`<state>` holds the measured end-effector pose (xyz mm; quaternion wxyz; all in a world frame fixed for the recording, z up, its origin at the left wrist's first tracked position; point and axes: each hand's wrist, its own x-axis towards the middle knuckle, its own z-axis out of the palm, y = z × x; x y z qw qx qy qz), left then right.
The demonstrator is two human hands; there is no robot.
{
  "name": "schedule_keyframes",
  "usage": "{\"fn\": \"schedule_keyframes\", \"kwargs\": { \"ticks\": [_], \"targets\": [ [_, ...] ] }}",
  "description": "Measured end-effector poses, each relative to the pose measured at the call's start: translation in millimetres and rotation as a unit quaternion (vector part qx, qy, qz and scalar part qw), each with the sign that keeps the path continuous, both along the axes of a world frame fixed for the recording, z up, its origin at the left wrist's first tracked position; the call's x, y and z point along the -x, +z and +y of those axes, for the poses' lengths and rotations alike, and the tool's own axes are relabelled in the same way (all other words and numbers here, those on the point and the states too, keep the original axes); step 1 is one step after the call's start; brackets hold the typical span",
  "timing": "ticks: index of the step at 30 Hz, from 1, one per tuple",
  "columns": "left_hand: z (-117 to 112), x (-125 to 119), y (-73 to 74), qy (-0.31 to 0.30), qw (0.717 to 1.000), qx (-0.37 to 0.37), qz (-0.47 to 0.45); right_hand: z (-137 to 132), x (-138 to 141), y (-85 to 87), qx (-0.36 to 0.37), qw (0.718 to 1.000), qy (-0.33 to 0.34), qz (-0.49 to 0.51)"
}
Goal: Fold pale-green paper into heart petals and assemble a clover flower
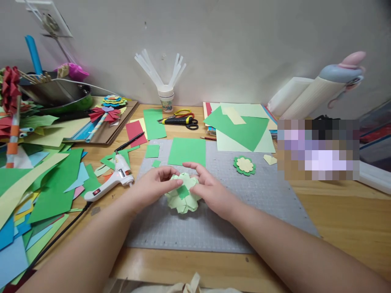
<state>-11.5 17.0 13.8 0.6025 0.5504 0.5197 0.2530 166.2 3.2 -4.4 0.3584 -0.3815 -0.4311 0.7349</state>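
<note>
A pale green folded paper flower [183, 201] lies on the grey cutting mat [259, 203], a small darker green square stuck on its middle. My left hand [152, 185] grips its left side, fingers curled, thumb pressing near the green square. My right hand [210, 189] holds the right side, fingers curved over the top edge. Both hands pinch the flower between them.
A white glue gun [111, 179] lies left of the mat, its cord trailing to the front. Green paper squares [187, 151], scissors [180, 119], a cup of glue sticks [166, 97], a small paper flower [244, 165] and piles of coloured paper [36, 195] surround the mat.
</note>
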Motion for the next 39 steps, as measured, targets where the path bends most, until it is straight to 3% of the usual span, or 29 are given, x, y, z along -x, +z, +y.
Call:
{"fn": "schedule_keyframes", "kwargs": {
  "ticks": [5,10,15,18,20,22,25,27,28,30,32,33,36,37,39],
  "targets": [
    [-3.4,5.1,-5.7,-0.004,0.999,0.035,-0.031,1.0,-3.3,-2.8,-0.013,0.999,0.046,0.009],
    [-4.0,9.2,-4.0,0.064,0.99,0.074,-0.099,4.0,-7.2,-10.4,-0.015,0.998,0.015,0.061],
    [-4.1,10.9,-4.7,0.077,0.982,0.086,-0.149,7.1,-6.1,-9.0,0.042,0.992,-0.022,0.119],
    [-6.7,12.1,-2.4,0.067,0.987,0.004,-0.146,11.3,-6.4,-4.6,0.073,0.982,-0.053,0.165],
    [-10.2,13.2,0.4,0.041,0.986,-0.135,-0.083,14.0,-8.0,-2.4,0.081,0.975,-0.067,0.195],
    [-14.9,14.3,3.0,-0.017,0.95,-0.311,0.027,15.9,-10.1,-1.2,0.072,0.972,-0.075,0.211],
    [-22.0,14.6,4.4,-0.087,0.825,-0.526,0.186,17.1,-12.3,-1.3,0.043,0.975,-0.092,0.196],
    [-25.3,13.5,4.5,-0.119,0.756,-0.591,0.255,17.3,-12.8,-2.0,0.01,0.979,-0.106,0.174],
    [-26.4,12.7,4.7,-0.143,0.742,-0.595,0.274,17.2,-13.0,-2.4,-0.011,0.98,-0.112,0.164],
    [-27.1,10.9,6.2,-0.208,0.757,-0.555,0.276,16.5,-13.3,-2.9,-0.052,0.98,-0.119,0.148],
    [-26.0,9.4,7.6,-0.238,0.805,-0.489,0.237,14.6,-13.8,-2.5,-0.083,0.981,-0.118,0.131],
    [-24.8,8.9,7.6,-0.22,0.835,-0.458,0.212,13.2,-14.1,-2.0,-0.1,0.981,-0.115,0.118],
    [-20.1,7.9,3.1,-0.047,0.917,-0.364,0.156,6.8,-14.9,0.1,-0.175,0.978,-0.095,0.065],
    [-18.7,7.6,0.3,0.018,0.934,-0.328,0.143,4.1,-14.9,0.8,-0.2,0.975,-0.082,0.051],
    [-17.1,7.1,-5.3,0.076,0.958,-0.256,0.109,-1.4,-14.4,2.0,-0.234,0.97,-0.045,0.042]
  ]
}}
